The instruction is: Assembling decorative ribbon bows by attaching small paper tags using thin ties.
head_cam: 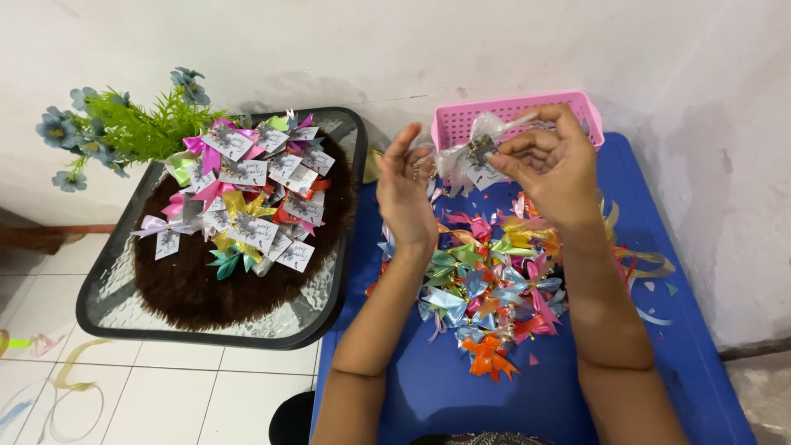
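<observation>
My right hand [550, 165] fingers pinch a white satin ribbon bow with its small paper tag [478, 156], my left hand [405, 191] open beside it, so I judge tagging underway, placing next.

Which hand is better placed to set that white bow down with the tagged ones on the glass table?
Probably the left hand. It is open, next to the white bow, and on the side of the glass table, where the tagged bows lie. The right hand pinches the bow and would have to cross over.

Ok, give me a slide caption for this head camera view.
Right hand holds a white tagged ribbon bow beside the open left hand, above colourful ribbon bows on a blue table.
</observation>
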